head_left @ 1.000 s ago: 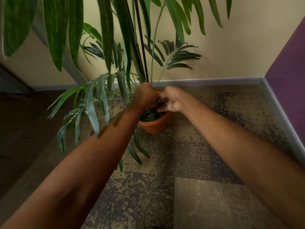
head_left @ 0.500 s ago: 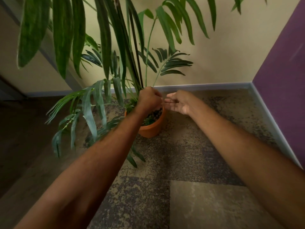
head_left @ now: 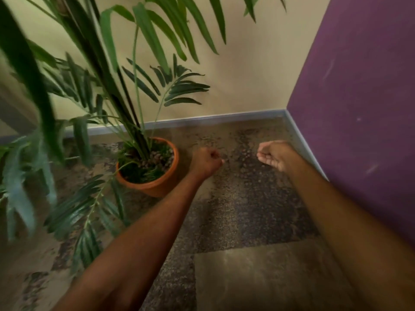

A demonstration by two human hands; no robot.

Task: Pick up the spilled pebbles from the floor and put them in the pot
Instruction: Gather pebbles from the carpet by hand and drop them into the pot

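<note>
**Corner of a carpeted room**

Cream wall (head_left: 247, 70) meets purple wall (head_left: 359, 97); mottled carpet floor (head_left: 247, 209) below; terracotta pot (head_left: 155, 187) left of centre — pebbles (head_left: 157, 157) inside around the palm (head_left: 134, 86); left hand (head_left: 207, 161) fisted, right hand (head_left: 272, 154) with fingers curled — contents of either cannot be told.

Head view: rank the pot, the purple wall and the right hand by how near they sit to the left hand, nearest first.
1. Pot, just to the left of the left hand, on the carpet.
2. Right hand, across a gap of carpet to its right.
3. Purple wall, farthest, beyond the right hand at the right edge.
</note>
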